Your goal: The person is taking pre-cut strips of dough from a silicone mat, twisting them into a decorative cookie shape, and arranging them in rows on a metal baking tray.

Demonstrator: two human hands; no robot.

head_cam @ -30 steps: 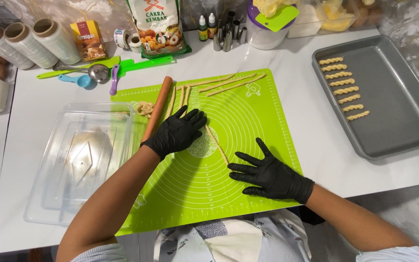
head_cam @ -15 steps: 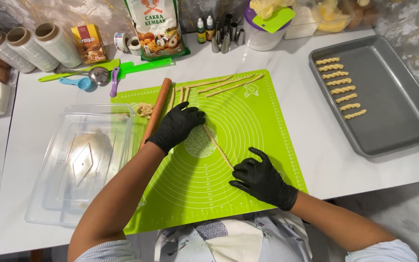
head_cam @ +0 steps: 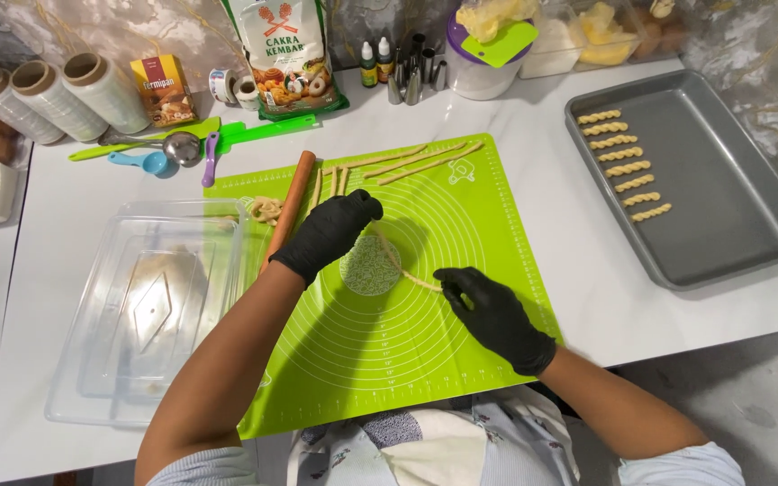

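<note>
Black gloves on both hands, pale dough strip (head_cam: 400,264), lime-green mat (head_cam: 461,333) (white ringed lines), grey tray (head_cam: 731,216), white bench (head_cam: 551,117).

Gloved hands: two, left (head_cam: 328,232), right (head_cam: 494,315). Dough strand between them (head_cam: 400,265): one. Twisted dough sticks on grey tray (head_cam: 740,225): eight (head_cam: 623,168). Film rolls: three (head_cam: 47,97). Rolling pin (head_cam: 288,209): one. Green mat (head_cam: 461,360): one. Clear plastic tub (head_cam: 92,396): one. Small bottles: two (head_cam: 375,63).

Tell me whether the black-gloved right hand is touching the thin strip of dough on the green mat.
Touching. The head view shows the black-gloved right hand with fingertips pinching the near end of the thin dough strip.
</note>
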